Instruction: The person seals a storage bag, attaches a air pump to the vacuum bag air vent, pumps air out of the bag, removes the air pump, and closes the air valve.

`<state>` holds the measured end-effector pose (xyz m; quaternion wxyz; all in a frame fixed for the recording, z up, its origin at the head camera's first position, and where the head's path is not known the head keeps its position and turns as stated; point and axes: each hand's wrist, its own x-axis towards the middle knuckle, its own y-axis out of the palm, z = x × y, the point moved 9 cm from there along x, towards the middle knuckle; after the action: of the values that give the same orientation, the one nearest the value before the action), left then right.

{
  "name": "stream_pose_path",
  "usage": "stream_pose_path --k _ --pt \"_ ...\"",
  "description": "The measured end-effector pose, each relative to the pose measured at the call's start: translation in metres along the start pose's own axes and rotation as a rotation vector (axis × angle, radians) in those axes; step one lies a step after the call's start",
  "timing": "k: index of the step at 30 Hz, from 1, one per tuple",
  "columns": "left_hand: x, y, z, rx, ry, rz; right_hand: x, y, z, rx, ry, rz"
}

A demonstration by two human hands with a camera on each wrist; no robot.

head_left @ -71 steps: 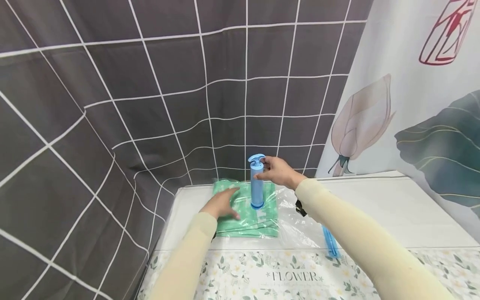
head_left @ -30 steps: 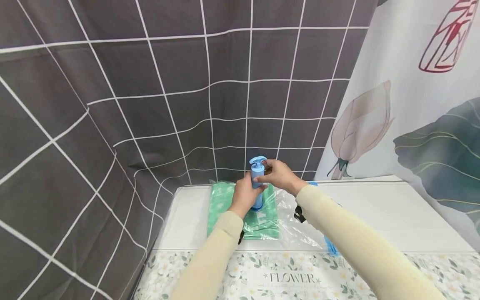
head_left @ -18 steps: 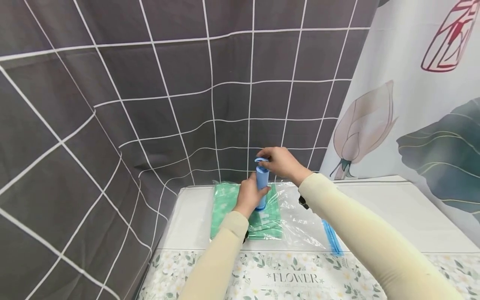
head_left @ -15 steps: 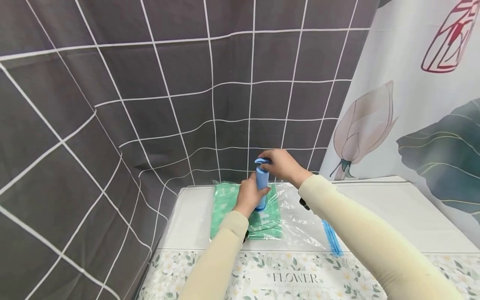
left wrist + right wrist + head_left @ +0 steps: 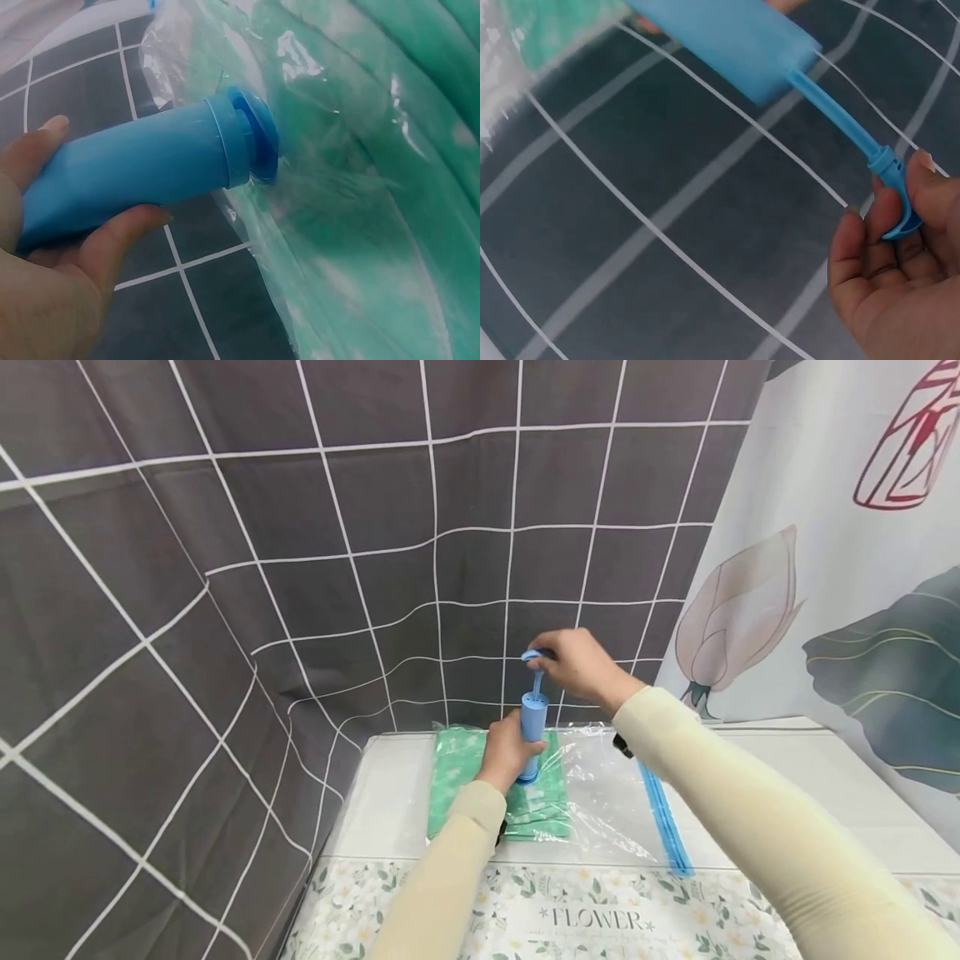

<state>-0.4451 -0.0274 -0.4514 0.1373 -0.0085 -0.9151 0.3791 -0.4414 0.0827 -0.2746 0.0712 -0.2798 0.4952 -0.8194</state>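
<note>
A blue hand pump stands upright on a clear plastic vacuum bag that holds folded green cloth. My left hand grips the pump's barrel, fingers and thumb wrapped round it. In the left wrist view the barrel meets a round blue valve on the bag. Above it, my right hand holds the pump's T-shaped handle, drawn up so that the thin rod shows. The right wrist view has the handle between curled fingers and thumb, with the rod running into the barrel.
A blue strip runs along the bag's right end. The bag lies on a white table with a floral-print front. Dark gridded cloth hangs behind and to the left, and a flower-printed curtain hangs at the right.
My left hand has come in from the left and taken hold of the barrel. My right hand has shifted onto the handle and pulled it upward, baring the rod.
</note>
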Motion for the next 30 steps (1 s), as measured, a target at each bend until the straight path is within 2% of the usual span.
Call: stream_pose_path --k 4,5,8,11,13,17,18,24,25,30 --pt "0.002 0.002 0.0 -0.012 0.023 -0.011 0.011 -0.04 0.011 -0.01 0.026 -0.03" --pt "0.005 0.006 0.005 -0.004 0.051 -0.034 0.014 -0.049 0.014 -0.015 0.031 -0.041" --pt "0.004 0.007 0.004 -0.004 0.077 -0.052 0.02 -0.073 0.024 -0.029 0.044 -0.078" --pt "0.003 0.007 0.002 -0.016 0.076 -0.057 0.023 -0.083 0.028 -0.035 0.061 -0.106" --pt "-0.002 0.004 -0.005 -0.026 0.045 -0.035 0.023 -0.084 0.028 -0.029 0.07 -0.123" --pt "-0.003 0.005 -0.006 -0.002 0.032 -0.037 0.019 -0.072 0.02 -0.007 0.081 -0.144" --pt "0.003 0.015 0.006 0.005 0.052 -0.056 0.017 -0.066 0.017 -0.002 0.084 -0.139" --pt "0.005 0.015 0.008 0.01 0.029 -0.05 0.001 -0.013 -0.002 0.004 0.09 -0.036" --pt "-0.001 0.005 -0.002 0.006 0.004 -0.03 -0.002 -0.003 -0.004 0.004 0.082 -0.025" --pt "-0.004 0.007 -0.001 -0.002 0.003 -0.017 -0.019 0.037 -0.013 -0.008 0.054 0.008"
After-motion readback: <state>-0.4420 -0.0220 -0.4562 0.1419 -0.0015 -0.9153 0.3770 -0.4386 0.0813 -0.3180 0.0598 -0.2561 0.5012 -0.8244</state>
